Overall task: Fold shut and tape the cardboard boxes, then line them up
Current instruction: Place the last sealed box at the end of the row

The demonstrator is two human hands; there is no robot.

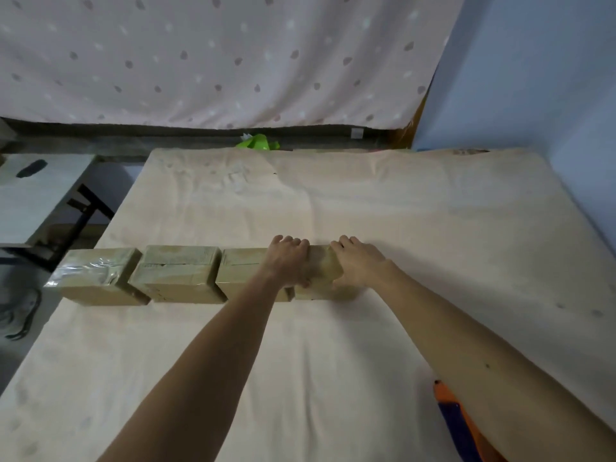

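Several closed, taped cardboard boxes stand in a row across the cloth-covered surface (pixel 333 345). From the left: a box (pixel 96 275) wrapped in shiny clear tape, a second box (pixel 178 273), a third box (pixel 241 270), and the rightmost box (pixel 320 270). My left hand (pixel 288 261) lies over the left end of the rightmost box, fingers curled over its far edge. My right hand (pixel 358 263) grips its right end, thumb on the near side. Both hands hide much of this box.
A dotted curtain (pixel 216 58) hangs behind the surface, with a green object (pixel 256 142) at the far edge. A grey table (pixel 36 195) with black legs stands off to the left. A blue wall (pixel 540 78) runs along the right; an orange-and-blue thing (pixel 456 425) lies bottom right.
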